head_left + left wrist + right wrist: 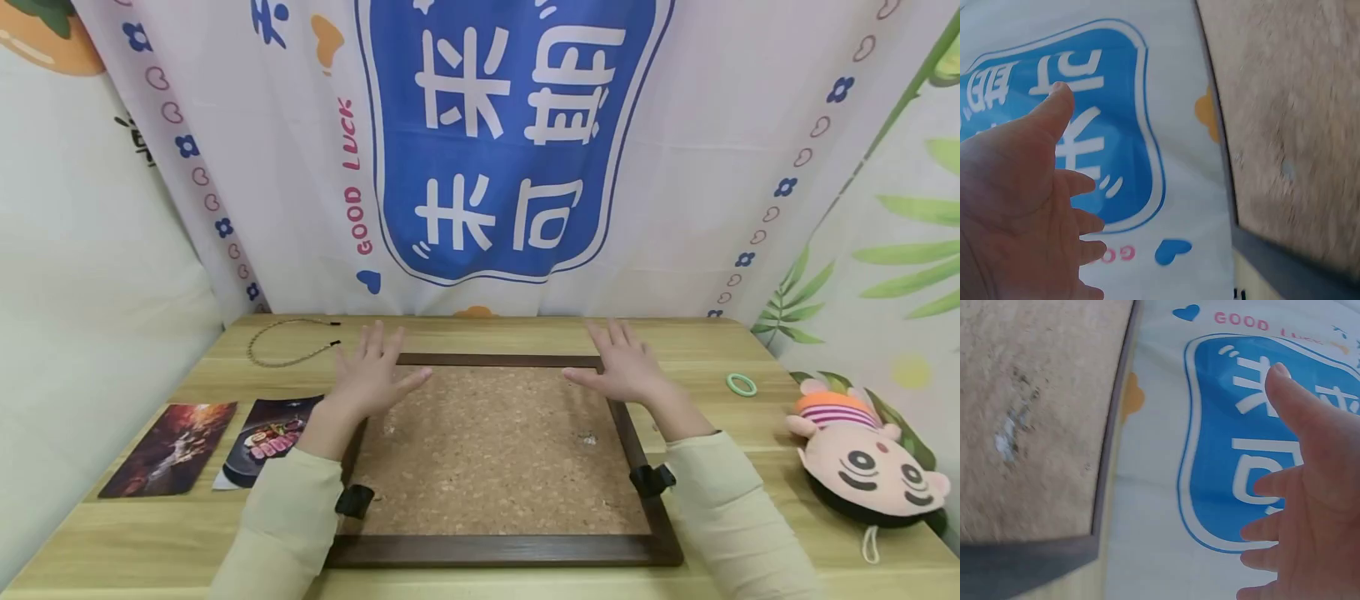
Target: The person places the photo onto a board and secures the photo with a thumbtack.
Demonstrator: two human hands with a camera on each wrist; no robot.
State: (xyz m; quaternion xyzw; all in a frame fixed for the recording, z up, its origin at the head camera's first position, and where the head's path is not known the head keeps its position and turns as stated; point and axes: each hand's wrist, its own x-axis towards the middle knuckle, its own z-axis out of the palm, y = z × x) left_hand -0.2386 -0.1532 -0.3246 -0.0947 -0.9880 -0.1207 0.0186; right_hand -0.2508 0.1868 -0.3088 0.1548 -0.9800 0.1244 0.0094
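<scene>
A cork board [495, 450] in a dark brown frame [495, 550] lies flat on the wooden table. Over its far left corner hovers the left hand [371, 379], fingers spread and nothing held. The right hand [622, 367] is likewise spread above the far right corner, holding nothing. In the left wrist view the left hand [1022, 206] shows its palm and extended thumb beside the cork [1291, 112]. The right wrist view has the right hand [1310, 494] apart from the cork [1035, 419], which bears a whitish worn patch.
Two photo prints [168, 450] [270, 442] lie left of the board, with a thin chain [258, 342] behind them. On the right are a green ring [741, 384] and a plush toy [862, 458]. A printed curtain [675, 208] hangs at the back.
</scene>
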